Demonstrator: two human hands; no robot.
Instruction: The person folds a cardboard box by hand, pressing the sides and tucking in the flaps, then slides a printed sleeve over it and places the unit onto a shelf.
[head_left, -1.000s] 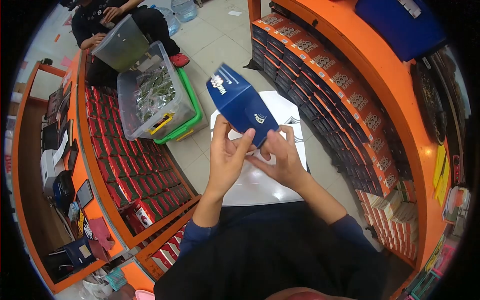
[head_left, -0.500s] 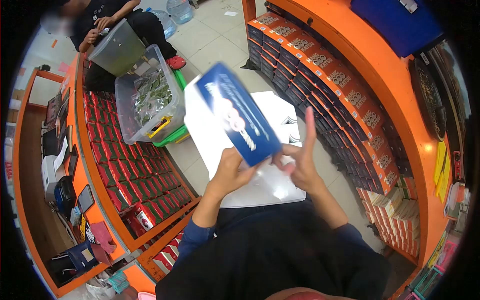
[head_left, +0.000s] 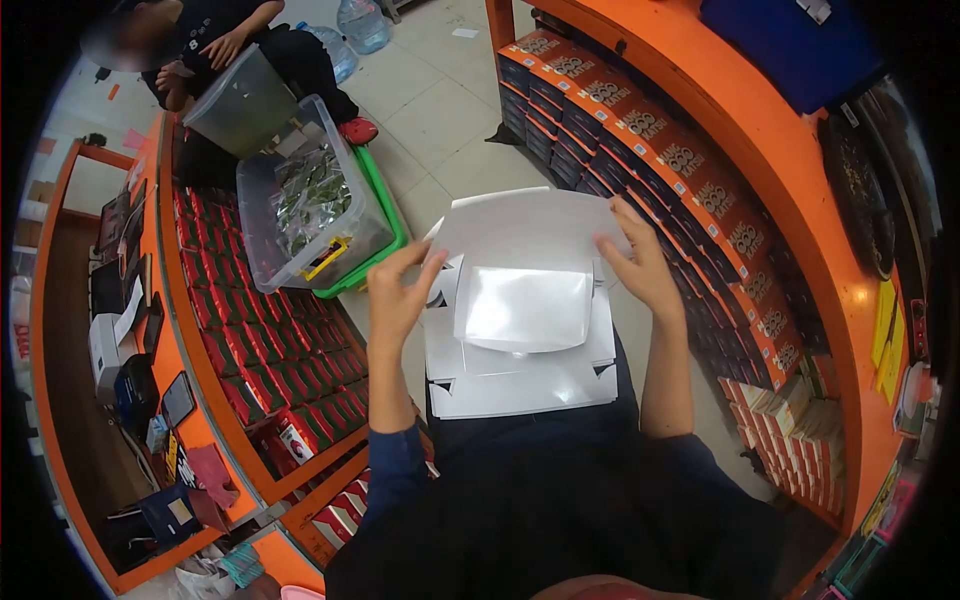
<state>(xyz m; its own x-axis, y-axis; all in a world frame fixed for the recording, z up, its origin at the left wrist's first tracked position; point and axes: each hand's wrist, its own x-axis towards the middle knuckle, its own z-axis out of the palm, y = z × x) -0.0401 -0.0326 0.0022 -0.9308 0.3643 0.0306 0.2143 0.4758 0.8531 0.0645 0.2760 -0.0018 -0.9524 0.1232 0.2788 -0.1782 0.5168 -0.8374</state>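
Observation:
A white cardboard box blank point(head_left: 530, 235) bends upward at its far side, its pale inner face towards me. My left hand point(head_left: 398, 290) grips its left edge, thumb on the inner face and fingers behind. On the opposite edge my right hand point(head_left: 645, 262) is closed the same way, thumb inside. Under it, across my lap, lie flat white blanks point(head_left: 525, 398) with slots and flaps; how many cannot be told. A shiny, lighter rectangle shows in the middle of the held blank. Its outer side is hidden from me.
Stacked dark boxes with orange tops point(head_left: 680, 160) fill the curved orange shelf at right. Red and green packs point(head_left: 270, 350) line the left shelf. A clear plastic bin point(head_left: 265, 245) with leafy bags stands ahead left, beside a seated person point(head_left: 300, 75). Water jugs point(head_left: 362, 25) stand behind.
The blue printed box no longer shows in my hands. They have moved apart and now hold a white blank at both sides. The seated person's hands have separated.

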